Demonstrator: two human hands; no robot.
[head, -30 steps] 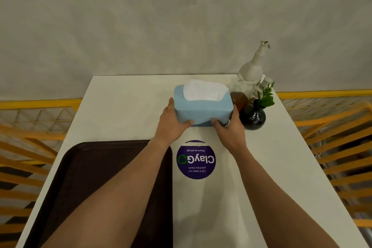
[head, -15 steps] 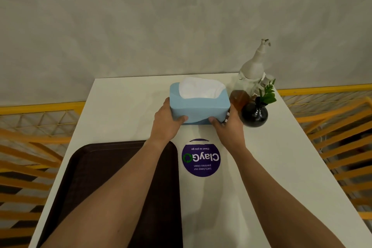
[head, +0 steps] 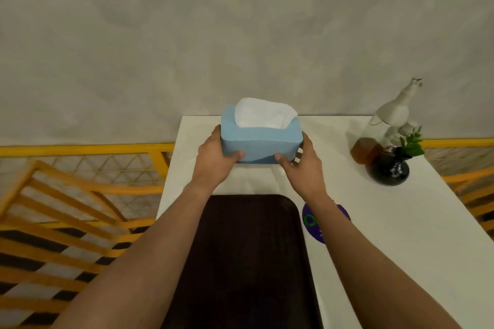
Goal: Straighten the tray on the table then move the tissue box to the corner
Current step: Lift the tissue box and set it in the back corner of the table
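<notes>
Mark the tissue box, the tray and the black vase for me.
tissue box (head: pixel 260 143), head view, blue front face.
tray (head: pixel 248 248), head view, bare dark floor between the arms.
black vase (head: pixel 389 171), head view, round glossy body.

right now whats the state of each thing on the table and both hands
tissue box: held between both hands near the far left corner, white tissue sticking out the top
left hand: gripping the box's left end
right hand: gripping the box's right end
tray: flat on the table, empty
bottle: upright, brown liquid low inside
black vase: upright, green sprig in it
</notes>
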